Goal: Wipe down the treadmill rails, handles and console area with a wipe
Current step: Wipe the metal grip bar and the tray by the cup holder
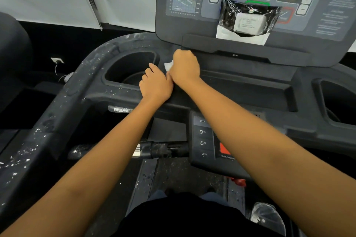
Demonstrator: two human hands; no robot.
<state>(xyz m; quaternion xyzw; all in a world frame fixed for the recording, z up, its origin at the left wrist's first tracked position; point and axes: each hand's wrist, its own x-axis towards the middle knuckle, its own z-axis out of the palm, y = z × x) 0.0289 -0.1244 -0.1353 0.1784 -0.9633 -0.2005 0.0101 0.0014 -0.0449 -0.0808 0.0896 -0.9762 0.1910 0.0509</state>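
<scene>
My right hand (185, 67) grips a white wipe (168, 65) with curled fingers; only a small corner of the wipe shows at the hand's left. It sits on the dark tray just below the console (192, 25). My left hand (155, 82) rests beside it on the rim of the left cup holder (127, 69), its fingers bent over the edge, touching the right wrist. The curved left rail (63, 102) is speckled with white spots. A front handle (163, 150) lies below my arms.
A black pack of wipes (248, 19) leans on the console ledge, covering some buttons. A small incline keypad (203, 142) with a red button sits low in the middle. A second cup holder (337, 102) is at the right. A wall socket (57, 60) lies left.
</scene>
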